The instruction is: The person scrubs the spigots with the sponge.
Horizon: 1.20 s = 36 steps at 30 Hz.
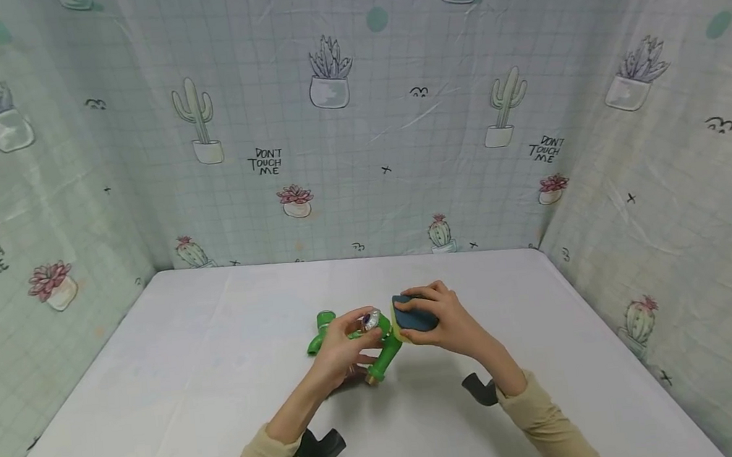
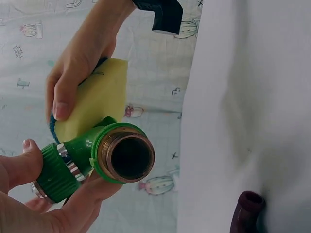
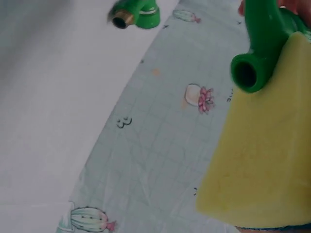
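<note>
My left hand (image 1: 340, 354) grips a green plastic faucet (image 1: 385, 357) by its ribbed knob, with the thumb on one side and the fingers on the other. Its brass-threaded inlet faces the camera in the left wrist view. My right hand (image 1: 453, 326) holds a sponge (image 1: 416, 317), yellow on one side with a dark blue scouring layer on the other. The yellow face (image 2: 109, 92) is toward the faucet, right against its body. In the right wrist view the faucet's round spout (image 3: 248, 73) overlaps the sponge's edge.
A second green faucet (image 1: 325, 320) lies on the white table (image 1: 207, 358) just beyond my left hand. Below that hand is a dark red faucet (image 2: 245, 211), mostly hidden in the head view. Cactus-print cloth (image 1: 384, 132) walls the table's back and sides.
</note>
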{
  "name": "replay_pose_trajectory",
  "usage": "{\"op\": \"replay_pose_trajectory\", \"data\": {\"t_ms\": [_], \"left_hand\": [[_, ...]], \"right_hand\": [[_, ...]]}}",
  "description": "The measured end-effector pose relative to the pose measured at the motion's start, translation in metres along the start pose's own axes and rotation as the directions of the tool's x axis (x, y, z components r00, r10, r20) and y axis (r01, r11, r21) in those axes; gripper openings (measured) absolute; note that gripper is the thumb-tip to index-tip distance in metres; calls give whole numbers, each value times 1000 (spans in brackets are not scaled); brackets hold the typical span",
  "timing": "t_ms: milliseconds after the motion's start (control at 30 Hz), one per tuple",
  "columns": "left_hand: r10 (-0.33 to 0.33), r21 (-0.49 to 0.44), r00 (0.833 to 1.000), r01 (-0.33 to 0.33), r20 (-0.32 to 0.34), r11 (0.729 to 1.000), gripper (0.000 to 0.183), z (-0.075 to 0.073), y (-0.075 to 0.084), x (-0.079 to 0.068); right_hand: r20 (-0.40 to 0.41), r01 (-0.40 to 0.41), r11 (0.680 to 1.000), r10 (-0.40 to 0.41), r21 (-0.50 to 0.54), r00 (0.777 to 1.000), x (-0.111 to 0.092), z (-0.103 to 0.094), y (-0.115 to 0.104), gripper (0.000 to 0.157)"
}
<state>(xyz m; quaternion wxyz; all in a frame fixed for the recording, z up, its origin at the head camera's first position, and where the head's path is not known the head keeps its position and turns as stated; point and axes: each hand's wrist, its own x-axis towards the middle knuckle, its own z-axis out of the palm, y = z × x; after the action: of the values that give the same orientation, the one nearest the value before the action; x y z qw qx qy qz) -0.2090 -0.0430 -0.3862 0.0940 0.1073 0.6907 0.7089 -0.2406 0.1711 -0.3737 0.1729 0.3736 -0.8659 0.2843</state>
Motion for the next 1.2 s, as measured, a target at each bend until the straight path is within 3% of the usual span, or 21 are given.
{"op": "replay_pose_trajectory", "data": {"t_ms": [233, 400, 500, 600, 700, 800, 967, 1067, 1200], "left_hand": [[23, -25, 999, -24, -40, 999, 39, 1, 0, -1], [-1, -79, 998, -4, -58, 997, 46, 0, 0, 1], [-73, -127, 995, 64, -67, 990, 49, -2, -1, 5], [-128, -179, 989, 113, -69, 977, 51, -6, -2, 10], [-152, -192, 987, 138, -55, 972, 55, -10, -1, 14], [-163, -154, 986, 155, -42, 976, 58, -11, 1, 17], [-179, -114, 984, 179, 11, 977, 58, -9, 1, 14], [-172, -126, 983, 179, 66, 976, 58, -7, 0, 11], [-154, -183, 984, 169, 93, 969, 56, -5, 1, 7]], "right_hand": [[-28, -46, 996, 44, -76, 999, -13, -4, 19, 34], [-180, -51, 995, 35, -84, 983, -22, -2, 28, 42], [-249, 40, 998, -49, -43, 967, -23, 1, 19, 48], [-215, 176, 983, -181, -45, 960, -24, 6, 3, 47], [-149, 302, 943, -321, -137, 935, -25, 13, -12, 45], [-113, 380, 897, -411, -225, 904, -24, 19, -21, 49], [-110, 413, 862, -460, -295, 881, -24, 22, -18, 46], [-152, 407, 845, -479, -346, 865, -25, 22, -10, 40], [-223, 353, 826, -481, -439, 848, -25, 18, -1, 48]]}}
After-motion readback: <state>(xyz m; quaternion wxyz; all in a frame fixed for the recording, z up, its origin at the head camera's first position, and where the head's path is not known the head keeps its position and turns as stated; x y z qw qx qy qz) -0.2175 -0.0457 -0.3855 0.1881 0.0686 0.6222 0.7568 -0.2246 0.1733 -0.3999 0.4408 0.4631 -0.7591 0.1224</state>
